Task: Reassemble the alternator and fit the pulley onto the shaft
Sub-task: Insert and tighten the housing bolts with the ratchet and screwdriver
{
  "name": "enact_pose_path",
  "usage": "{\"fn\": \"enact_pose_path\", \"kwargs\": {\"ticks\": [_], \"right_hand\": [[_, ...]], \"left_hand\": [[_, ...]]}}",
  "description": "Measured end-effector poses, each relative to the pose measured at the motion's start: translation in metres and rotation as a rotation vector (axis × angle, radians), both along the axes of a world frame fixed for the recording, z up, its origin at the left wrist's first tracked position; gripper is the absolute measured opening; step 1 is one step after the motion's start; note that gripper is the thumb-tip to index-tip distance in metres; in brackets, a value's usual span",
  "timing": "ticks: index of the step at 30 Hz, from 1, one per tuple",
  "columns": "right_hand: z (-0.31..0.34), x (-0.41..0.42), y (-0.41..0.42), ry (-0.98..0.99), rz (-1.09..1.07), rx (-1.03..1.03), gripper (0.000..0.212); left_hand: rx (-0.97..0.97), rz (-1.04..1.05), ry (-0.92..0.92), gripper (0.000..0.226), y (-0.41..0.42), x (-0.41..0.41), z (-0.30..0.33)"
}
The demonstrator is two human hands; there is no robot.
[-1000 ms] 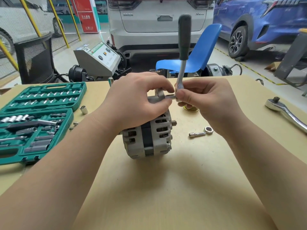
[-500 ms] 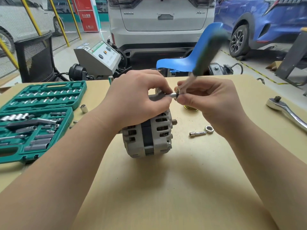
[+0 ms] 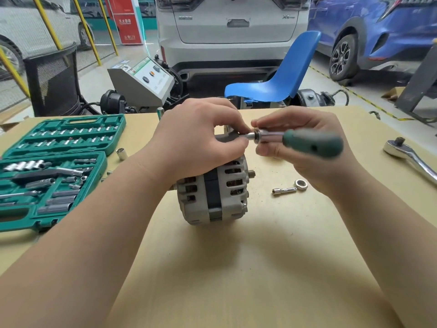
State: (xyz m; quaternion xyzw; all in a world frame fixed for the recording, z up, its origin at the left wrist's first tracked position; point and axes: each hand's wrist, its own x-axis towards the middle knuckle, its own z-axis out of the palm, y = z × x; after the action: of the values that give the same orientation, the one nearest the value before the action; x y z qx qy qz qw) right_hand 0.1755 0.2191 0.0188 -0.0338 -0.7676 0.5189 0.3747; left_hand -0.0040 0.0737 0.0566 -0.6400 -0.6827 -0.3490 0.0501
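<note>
Alternator (image 3: 212, 192) sits near the middle of the worktop (image 3: 236, 268), standing on its edge, grey ribbed housing with a dark band round its middle. Your left hand (image 3: 201, 143) lies over the top of the alternator, fingers curled, thumb and fingertips pinching the metal tip of the driver right at the alternator's upper edge. Your right hand (image 3: 305, 147) is just right of the alternator's top, its grip curled round the shaft end of the driver (image 3: 295, 140). The driver lies roughly level, tip toward the alternator, green handle pointing away to the right and blurred. Whether the tip is seated on a fastener cannot be told; your fingers hide it.

Right of the alternator's base, a small extension bar (image 3: 283, 191) lies flat with a hex nut (image 3: 301, 184) touching or just beside its right end. Well right of the alternator, a chrome ratchet (image 3: 406, 157) rests on the worktop. Left of the alternator, an open green socket case (image 3: 54, 166) holds rows of sockets and bits; one loose socket (image 3: 121, 153) stands between the case and the alternator. No pulley can be made out for sure.

Beyond the worktop behind the alternator: blue chair (image 3: 279, 76), grey machine (image 3: 146, 81), white car (image 3: 231, 31), blue car (image 3: 373, 36).
</note>
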Motion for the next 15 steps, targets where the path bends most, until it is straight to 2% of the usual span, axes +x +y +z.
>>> {"fn": "enact_pose_path", "kwargs": {"ticks": [2,6,10,15], "right_hand": [[0.001,0.0,-0.002,0.004,-0.031,-0.01,0.035],[0.005,-0.009,-0.001,-0.044,-0.065,-0.134,0.017],[0.004,-0.013,0.0,-0.112,-0.046,-0.264,0.024],[0.006,-0.007,0.001,-0.036,0.08,-0.219,0.028]], "left_hand": [[-0.003,0.004,0.009,0.022,0.0,0.001,0.0],[0.002,0.006,0.054,0.024,-0.001,0.003,0.0],[0.012,-0.006,0.045,0.025,-0.002,0.002,-0.001],[0.014,-0.003,-0.002,0.022,0.0,0.0,-0.001]]}}
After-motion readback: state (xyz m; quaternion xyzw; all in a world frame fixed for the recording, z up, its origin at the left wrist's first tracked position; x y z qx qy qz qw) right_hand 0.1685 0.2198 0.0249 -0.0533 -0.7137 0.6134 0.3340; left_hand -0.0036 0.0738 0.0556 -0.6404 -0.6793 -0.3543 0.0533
